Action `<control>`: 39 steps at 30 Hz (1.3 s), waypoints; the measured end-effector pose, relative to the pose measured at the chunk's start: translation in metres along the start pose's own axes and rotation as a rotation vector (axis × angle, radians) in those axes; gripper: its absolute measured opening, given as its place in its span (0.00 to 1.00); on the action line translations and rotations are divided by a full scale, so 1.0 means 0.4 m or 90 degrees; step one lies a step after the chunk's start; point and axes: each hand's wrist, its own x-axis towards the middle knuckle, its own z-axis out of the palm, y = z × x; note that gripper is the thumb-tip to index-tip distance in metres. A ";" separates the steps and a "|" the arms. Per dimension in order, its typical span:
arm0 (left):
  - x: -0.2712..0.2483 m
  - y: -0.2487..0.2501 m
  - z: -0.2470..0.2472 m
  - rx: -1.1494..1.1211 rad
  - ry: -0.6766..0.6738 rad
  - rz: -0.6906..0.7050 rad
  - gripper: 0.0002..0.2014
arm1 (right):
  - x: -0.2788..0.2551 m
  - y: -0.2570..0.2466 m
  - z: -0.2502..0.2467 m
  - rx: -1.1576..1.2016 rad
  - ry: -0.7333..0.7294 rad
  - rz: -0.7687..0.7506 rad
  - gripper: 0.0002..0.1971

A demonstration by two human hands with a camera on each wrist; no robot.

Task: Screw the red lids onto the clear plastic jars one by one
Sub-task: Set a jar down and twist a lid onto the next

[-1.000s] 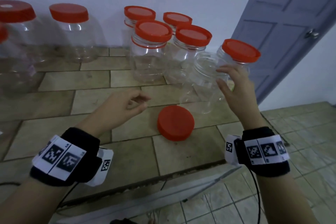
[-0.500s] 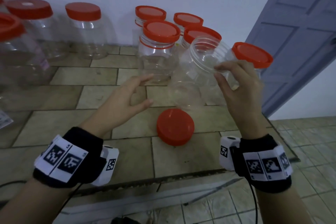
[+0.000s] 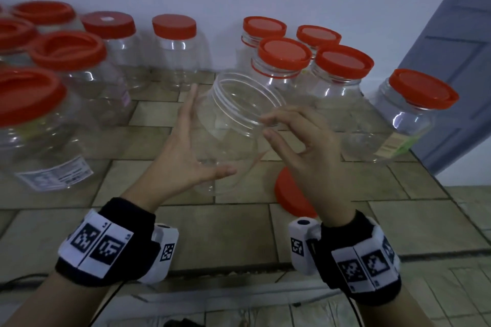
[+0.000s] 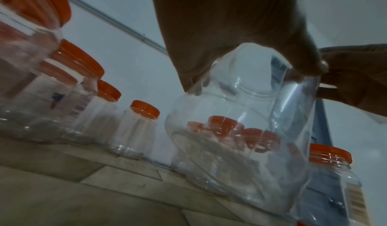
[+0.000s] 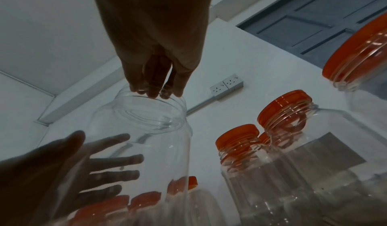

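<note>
An open clear jar (image 3: 228, 125) without a lid hangs tilted above the tiled counter (image 3: 207, 231), its mouth facing up and toward me. My right hand (image 3: 268, 129) pinches its threaded rim between thumb and fingers; the right wrist view shows the fingertips (image 5: 155, 92) on the rim of the jar (image 5: 142, 130). My left hand (image 3: 186, 154) lies flat, fingers straight, against the jar's left side and base. In the left wrist view the jar (image 4: 240, 138) fills the middle. One loose red lid (image 3: 288, 194) lies on the counter, partly hidden behind my right wrist.
Several capped jars stand around: a cluster behind (image 3: 284, 61), one at the right (image 3: 414, 103) near the counter's edge, a row along the wall and large ones at the left (image 3: 32, 114). A grey door (image 3: 457, 61) is at the right. The counter's front edge runs under my wrists.
The right hand has lifted the open jar out from the capped cluster and carried it left and toward me. The left hand rose, opened and came against the jar's side.
</note>
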 end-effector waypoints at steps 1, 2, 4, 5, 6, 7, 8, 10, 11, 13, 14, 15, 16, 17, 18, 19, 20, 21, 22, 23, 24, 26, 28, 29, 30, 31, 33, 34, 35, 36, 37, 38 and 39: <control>-0.007 -0.007 -0.013 0.012 0.008 -0.004 0.64 | 0.001 0.001 0.009 0.009 -0.020 0.010 0.08; -0.012 -0.017 -0.027 0.036 0.017 -0.007 0.63 | 0.001 0.007 0.014 0.030 -0.048 0.038 0.11; -0.020 -0.030 -0.055 0.114 0.024 -0.010 0.60 | -0.006 0.031 0.009 0.077 -0.123 0.126 0.20; -0.023 -0.034 -0.068 0.153 0.021 -0.010 0.59 | -0.013 0.047 0.000 0.076 -0.159 0.164 0.24; -0.027 -0.036 -0.079 0.182 0.016 -0.008 0.58 | -0.024 0.069 -0.013 0.046 -0.195 0.199 0.29; -0.031 -0.037 -0.089 0.198 0.012 -0.009 0.57 | -0.036 0.092 -0.028 -0.010 -0.239 0.234 0.32; -0.035 -0.038 -0.098 0.206 0.010 -0.009 0.56 | -0.049 0.115 -0.042 -0.087 -0.301 0.280 0.36; -0.039 -0.041 -0.112 0.220 0.004 -0.003 0.57 | -0.072 0.143 -0.062 -0.214 -0.467 0.413 0.45; -0.040 -0.043 -0.116 0.233 -0.001 -0.001 0.57 | -0.080 0.153 -0.066 -0.246 -0.533 0.472 0.49; -0.039 -0.048 -0.120 0.262 -0.020 -0.002 0.59 | -0.081 0.164 -0.062 -0.280 -0.609 0.535 0.55; -0.038 -0.048 -0.121 0.274 -0.030 0.002 0.59 | -0.078 0.168 -0.056 -0.299 -0.639 0.545 0.56; -0.038 -0.049 -0.120 0.280 -0.040 0.008 0.59 | -0.073 0.170 -0.050 -0.323 -0.670 0.548 0.57; -0.038 -0.048 -0.119 0.282 -0.051 0.013 0.59 | -0.070 0.171 -0.044 -0.350 -0.700 0.551 0.57; -0.038 -0.047 -0.118 0.285 -0.059 0.013 0.59 | -0.067 0.173 -0.038 -0.371 -0.725 0.552 0.57; -0.038 -0.047 -0.117 0.289 -0.064 0.012 0.60 | -0.066 0.174 -0.034 -0.385 -0.738 0.551 0.57; -0.038 -0.048 -0.117 0.291 -0.070 0.010 0.60 | -0.065 0.174 -0.031 -0.398 -0.743 0.549 0.57; -0.038 -0.050 -0.118 0.296 -0.076 0.010 0.60 | -0.065 0.174 -0.028 -0.409 -0.744 0.545 0.57; -0.037 -0.052 -0.118 0.304 -0.080 0.016 0.60 | -0.066 0.174 -0.025 -0.418 -0.742 0.541 0.57; -0.036 -0.054 -0.119 0.311 -0.082 0.024 0.60 | -0.066 0.172 -0.022 -0.422 -0.735 0.537 0.57; -0.035 -0.055 -0.120 0.315 -0.083 0.028 0.59 | -0.067 0.169 -0.021 -0.419 -0.720 0.535 0.57; -0.035 -0.055 -0.122 0.314 -0.086 0.027 0.59 | -0.065 0.164 -0.022 -0.406 -0.694 0.531 0.56; -0.037 -0.052 -0.126 0.313 -0.097 0.019 0.60 | -0.057 0.147 -0.029 -0.337 -0.611 0.509 0.56; -0.039 -0.048 -0.132 0.320 -0.114 0.017 0.61 | -0.041 0.113 -0.044 -0.193 -0.498 0.464 0.56; -0.039 -0.046 -0.136 0.325 -0.121 0.022 0.60 | -0.030 0.090 -0.050 -0.109 -0.446 0.434 0.55; -0.040 -0.045 -0.140 0.330 -0.128 0.027 0.60 | -0.019 0.065 -0.054 -0.037 -0.412 0.400 0.54; -0.040 -0.045 -0.144 0.335 -0.136 0.033 0.60 | -0.008 0.041 -0.055 0.015 -0.396 0.367 0.53; -0.043 -0.039 -0.149 0.335 -0.151 0.053 0.59 | 0.010 0.002 -0.049 0.054 -0.408 0.295 0.54; -0.046 -0.035 -0.152 0.327 -0.158 0.067 0.58 | 0.017 -0.015 -0.044 0.045 -0.418 0.253 0.55; -0.050 -0.029 -0.156 0.318 -0.162 0.080 0.57 | 0.023 -0.026 -0.039 0.030 -0.427 0.215 0.56; -0.053 -0.024 -0.161 0.311 -0.165 0.094 0.57 | 0.028 -0.035 -0.034 0.018 -0.434 0.185 0.56; -0.056 -0.019 -0.166 0.307 -0.167 0.106 0.57 | 0.033 -0.041 -0.030 0.012 -0.439 0.163 0.56; -0.058 -0.016 -0.171 0.304 -0.170 0.117 0.56 | 0.038 -0.045 -0.027 0.014 -0.440 0.148 0.56; -0.059 -0.012 -0.176 0.300 -0.175 0.131 0.56 | 0.043 -0.046 -0.025 0.024 -0.441 0.138 0.56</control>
